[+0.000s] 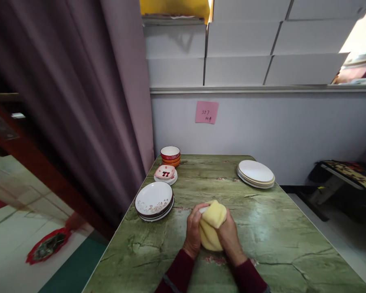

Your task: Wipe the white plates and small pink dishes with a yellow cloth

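Low over the near middle of the table, a soft yellow cloth (212, 234) is bunched between my two hands. A small white edge, like the rim of a dish (203, 209), shows beside the cloth at the upper left; the rest of it is hidden. My left hand (193, 231) is closed around the left side of this dish, its fingers over the top. My right hand (230, 237) is closed on the cloth from the right and presses it against the dish.
At the left edge of the green table (274, 252) stand brown-rimmed plates (154, 198), a small pink dish (164, 171) on white saucers (173, 177) and stacked red and orange bowls (170, 154). A stack of white plates (256, 171) sits far right. A curtain (122, 81) hangs left.
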A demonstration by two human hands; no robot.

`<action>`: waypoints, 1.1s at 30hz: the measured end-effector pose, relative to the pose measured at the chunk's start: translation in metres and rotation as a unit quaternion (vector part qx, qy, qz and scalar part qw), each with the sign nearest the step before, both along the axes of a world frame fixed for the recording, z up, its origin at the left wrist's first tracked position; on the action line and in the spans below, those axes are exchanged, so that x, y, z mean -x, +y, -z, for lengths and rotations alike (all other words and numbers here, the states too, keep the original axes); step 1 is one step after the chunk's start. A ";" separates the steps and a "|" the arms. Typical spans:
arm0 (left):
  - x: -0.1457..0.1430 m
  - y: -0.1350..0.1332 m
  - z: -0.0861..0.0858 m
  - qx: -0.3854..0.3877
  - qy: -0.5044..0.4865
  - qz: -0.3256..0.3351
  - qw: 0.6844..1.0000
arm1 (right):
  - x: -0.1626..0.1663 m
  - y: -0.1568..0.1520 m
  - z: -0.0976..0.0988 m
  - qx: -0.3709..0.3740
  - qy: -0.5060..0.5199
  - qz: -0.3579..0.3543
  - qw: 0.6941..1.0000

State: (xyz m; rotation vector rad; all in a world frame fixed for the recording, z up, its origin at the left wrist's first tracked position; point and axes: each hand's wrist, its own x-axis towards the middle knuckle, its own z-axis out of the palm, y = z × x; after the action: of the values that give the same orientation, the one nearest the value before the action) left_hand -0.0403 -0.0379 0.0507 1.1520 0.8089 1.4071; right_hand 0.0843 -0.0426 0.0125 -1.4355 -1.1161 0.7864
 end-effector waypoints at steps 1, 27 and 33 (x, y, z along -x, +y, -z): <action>-0.001 -0.001 0.000 0.002 -0.003 -0.002 1.000 | 0.002 -0.001 0.000 0.010 -0.004 0.018 1.000; 0.021 0.009 -0.019 -0.033 0.266 0.049 0.962 | 0.005 -0.001 0.030 -0.097 -0.087 0.120 0.984; 0.046 0.014 -0.046 -0.094 0.498 0.090 0.858 | 0.007 -0.003 0.036 -0.150 -0.135 0.099 0.974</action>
State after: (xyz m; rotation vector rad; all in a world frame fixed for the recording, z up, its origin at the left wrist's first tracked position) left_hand -0.0863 -0.0237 0.0963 2.1008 1.2286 0.6620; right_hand 0.0777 -0.0457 -0.0233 -1.3933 -1.2157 0.2702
